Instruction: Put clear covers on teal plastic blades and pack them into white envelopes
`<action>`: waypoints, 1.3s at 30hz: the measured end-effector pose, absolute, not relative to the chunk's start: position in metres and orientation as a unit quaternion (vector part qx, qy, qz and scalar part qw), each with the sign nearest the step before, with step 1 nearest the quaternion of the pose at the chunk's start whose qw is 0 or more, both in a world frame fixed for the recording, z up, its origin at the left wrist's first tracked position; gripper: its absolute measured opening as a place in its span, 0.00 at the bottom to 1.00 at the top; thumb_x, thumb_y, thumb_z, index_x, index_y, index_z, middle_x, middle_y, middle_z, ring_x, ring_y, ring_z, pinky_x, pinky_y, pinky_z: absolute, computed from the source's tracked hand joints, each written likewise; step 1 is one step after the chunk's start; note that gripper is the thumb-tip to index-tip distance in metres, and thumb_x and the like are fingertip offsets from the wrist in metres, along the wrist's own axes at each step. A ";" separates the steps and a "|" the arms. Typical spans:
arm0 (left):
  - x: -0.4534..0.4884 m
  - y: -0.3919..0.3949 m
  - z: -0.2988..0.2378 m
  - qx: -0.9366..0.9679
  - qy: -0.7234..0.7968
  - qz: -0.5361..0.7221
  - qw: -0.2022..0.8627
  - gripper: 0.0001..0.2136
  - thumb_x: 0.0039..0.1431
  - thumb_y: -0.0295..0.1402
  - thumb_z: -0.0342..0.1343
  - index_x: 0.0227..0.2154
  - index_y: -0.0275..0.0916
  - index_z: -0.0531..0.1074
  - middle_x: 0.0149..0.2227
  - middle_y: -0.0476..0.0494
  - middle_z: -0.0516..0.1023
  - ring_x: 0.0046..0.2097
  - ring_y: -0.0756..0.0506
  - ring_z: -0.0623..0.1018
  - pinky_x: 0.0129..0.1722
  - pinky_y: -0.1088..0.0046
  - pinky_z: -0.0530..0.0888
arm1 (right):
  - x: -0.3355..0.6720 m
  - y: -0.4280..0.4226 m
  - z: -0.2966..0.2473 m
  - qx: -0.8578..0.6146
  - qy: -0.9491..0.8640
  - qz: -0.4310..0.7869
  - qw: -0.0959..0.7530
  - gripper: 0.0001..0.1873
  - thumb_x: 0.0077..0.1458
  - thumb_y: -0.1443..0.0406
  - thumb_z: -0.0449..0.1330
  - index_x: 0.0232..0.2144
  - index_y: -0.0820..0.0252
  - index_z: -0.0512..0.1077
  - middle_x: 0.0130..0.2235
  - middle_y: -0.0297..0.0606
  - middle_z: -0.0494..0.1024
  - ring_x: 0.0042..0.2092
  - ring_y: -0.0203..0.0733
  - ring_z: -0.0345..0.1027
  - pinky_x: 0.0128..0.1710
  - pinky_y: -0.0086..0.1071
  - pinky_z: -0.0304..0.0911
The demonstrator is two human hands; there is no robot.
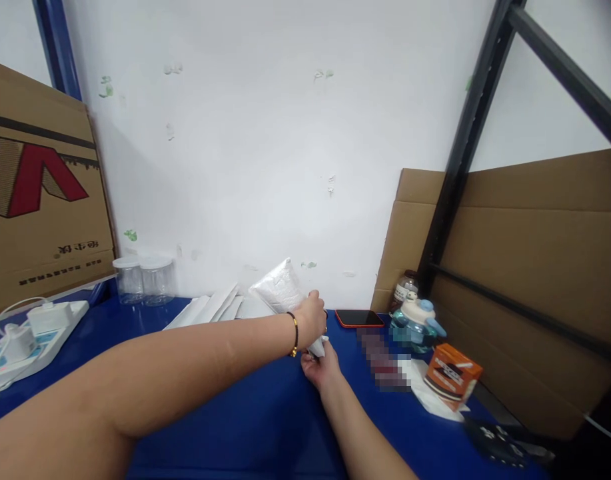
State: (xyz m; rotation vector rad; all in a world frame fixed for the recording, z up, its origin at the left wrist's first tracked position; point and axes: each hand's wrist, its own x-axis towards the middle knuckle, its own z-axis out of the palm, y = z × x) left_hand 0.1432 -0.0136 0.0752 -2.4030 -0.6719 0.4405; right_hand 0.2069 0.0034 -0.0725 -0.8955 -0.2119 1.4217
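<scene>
A puffy, shiny white pouch is held at a slant above the table, its wide end pointing up and left. My left hand, with a dark beaded bracelet at the wrist, is closed around its narrower lower part. Just below, my right hand grips the bottom end between thumb and fingers. The left hand hides the middle of the pouch, so its contents and closure cannot be made out. Behind it, several flat white envelopes or sheets lie by the wall.
On the blue table, two clear lidded jars and a power strip stand left. To the right are a phone, a brown bottle, a teal drinking bottle, an orange box and a dark patterned pouch.
</scene>
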 end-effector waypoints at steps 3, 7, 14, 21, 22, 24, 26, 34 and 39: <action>0.129 -0.015 0.079 -0.911 -0.274 0.142 0.272 0.11 0.49 0.28 0.58 0.36 0.45 0.75 0.40 0.39 0.77 0.45 0.37 0.71 0.44 0.57 0.59 | 0.211 0.005 -0.075 -0.437 -0.153 0.576 0.674 0.10 0.52 0.61 0.52 0.22 0.59 0.61 0.13 0.27 0.65 0.13 0.31 0.57 0.10 0.21 0.45; 0.102 -0.014 0.077 -0.900 -0.352 0.164 0.196 0.31 0.34 0.30 0.67 0.47 0.43 0.68 0.43 0.37 0.75 0.43 0.37 0.73 0.43 0.56 0.65 | 0.214 0.009 -0.080 -0.503 -0.235 0.499 0.666 0.13 0.51 0.57 0.55 0.22 0.58 0.62 0.11 0.23 0.59 0.11 0.29 0.49 0.08 0.21 0.39; 0.052 -0.018 0.062 -0.887 -0.439 0.130 0.053 0.33 0.33 0.36 0.64 0.48 0.38 0.64 0.43 0.35 0.74 0.40 0.39 0.76 0.32 0.70 0.72 | 0.222 0.017 -0.089 -0.603 -0.321 0.397 0.613 0.15 0.50 0.55 0.55 0.19 0.59 0.64 0.11 0.25 0.59 0.13 0.30 0.51 0.09 0.23 0.45; 0.016 -0.027 0.044 -0.876 -0.467 0.121 0.004 0.37 0.30 0.31 0.66 0.49 0.39 0.62 0.43 0.36 0.74 0.40 0.38 0.76 0.33 0.69 0.73 | 0.234 0.020 -0.086 -0.648 -0.376 0.357 0.558 0.14 0.51 0.57 0.54 0.19 0.57 0.63 0.11 0.25 0.57 0.13 0.33 0.53 0.11 0.24 0.47; 0.011 -0.028 0.045 -0.875 -0.468 0.125 0.003 0.37 0.30 0.30 0.66 0.49 0.40 0.62 0.43 0.37 0.74 0.40 0.38 0.76 0.33 0.69 0.73 | 0.235 0.021 -0.085 -0.651 -0.383 0.357 0.550 0.14 0.51 0.57 0.53 0.19 0.57 0.63 0.11 0.24 0.56 0.13 0.32 0.53 0.11 0.24 0.47; 0.001 -0.029 0.050 -0.871 -0.472 0.135 0.007 0.37 0.29 0.29 0.67 0.49 0.41 0.62 0.43 0.37 0.74 0.40 0.38 0.76 0.33 0.69 0.72 | 0.238 0.022 -0.085 -0.656 -0.397 0.360 0.531 0.14 0.52 0.57 0.53 0.19 0.57 0.61 0.11 0.23 0.54 0.12 0.32 0.51 0.11 0.23 0.45; -0.009 -0.029 0.058 -0.865 -0.477 0.156 0.028 0.38 0.28 0.28 0.67 0.49 0.42 0.63 0.42 0.38 0.75 0.40 0.37 0.76 0.34 0.67 0.72 | 0.243 0.025 -0.084 -0.663 -0.411 0.368 0.507 0.14 0.52 0.58 0.53 0.19 0.57 0.60 0.11 0.22 0.52 0.12 0.31 0.50 0.11 0.23 0.44; -0.040 -0.026 0.082 -0.852 -0.479 0.173 0.117 0.38 0.25 0.21 0.68 0.47 0.45 0.66 0.37 0.43 0.77 0.40 0.38 0.76 0.43 0.62 0.65 | 0.253 0.049 -0.077 -0.701 -0.474 0.372 0.381 0.15 0.46 0.62 0.61 0.15 0.59 0.62 0.08 0.24 0.55 0.10 0.31 0.50 0.13 0.25 0.47; -0.053 -0.013 0.078 -0.872 -0.448 0.098 0.170 0.25 0.39 0.19 0.61 0.44 0.44 0.69 0.36 0.41 0.76 0.41 0.40 0.73 0.42 0.65 0.61 | 0.250 0.049 -0.080 -0.711 -0.514 0.289 0.384 0.17 0.47 0.63 0.59 0.11 0.58 0.62 0.09 0.28 0.58 0.14 0.34 0.56 0.19 0.27 0.52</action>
